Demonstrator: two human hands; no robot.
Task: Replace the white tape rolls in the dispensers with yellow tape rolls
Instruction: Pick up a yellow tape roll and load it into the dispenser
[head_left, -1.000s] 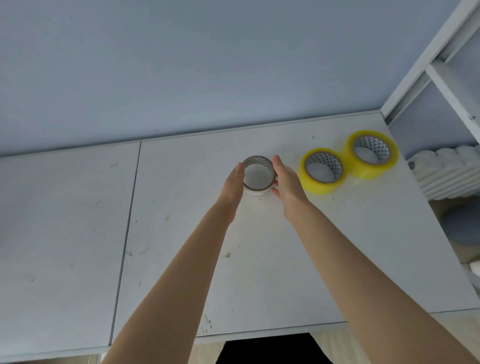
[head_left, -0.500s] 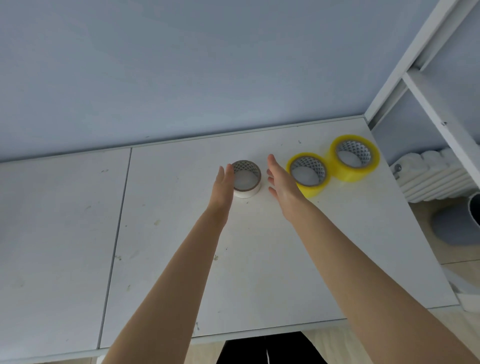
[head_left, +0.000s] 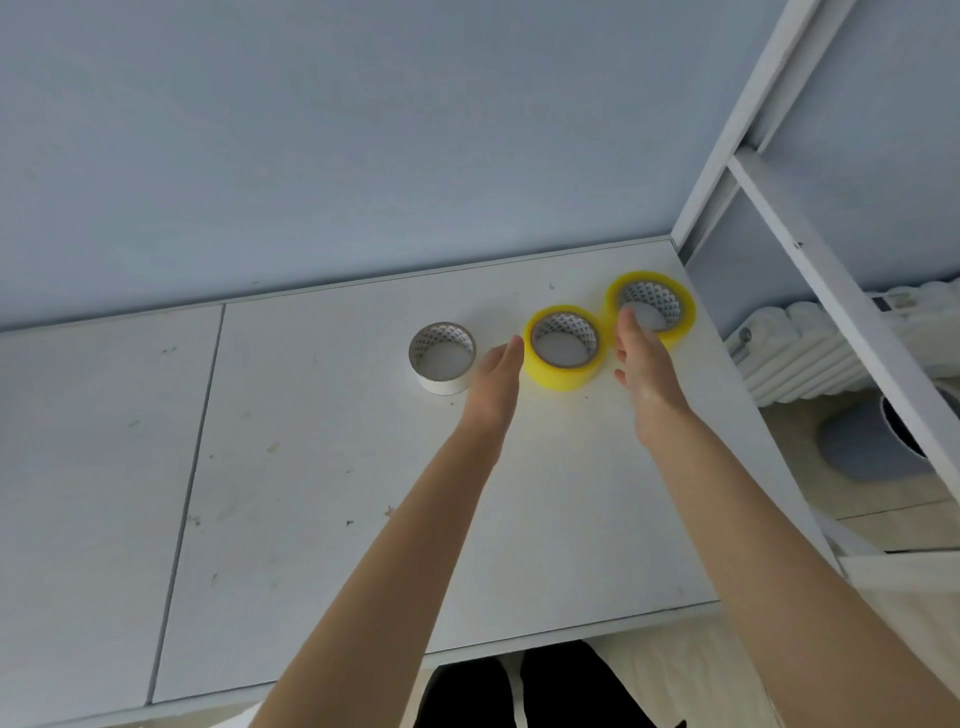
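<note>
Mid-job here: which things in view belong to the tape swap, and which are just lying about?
Job: white tape roll, nearer yellow tape roll, farther yellow tape roll, left hand and right hand, both open. No dispenser is in view.
Lying about: radiator, grey bin, white frame.
</note>
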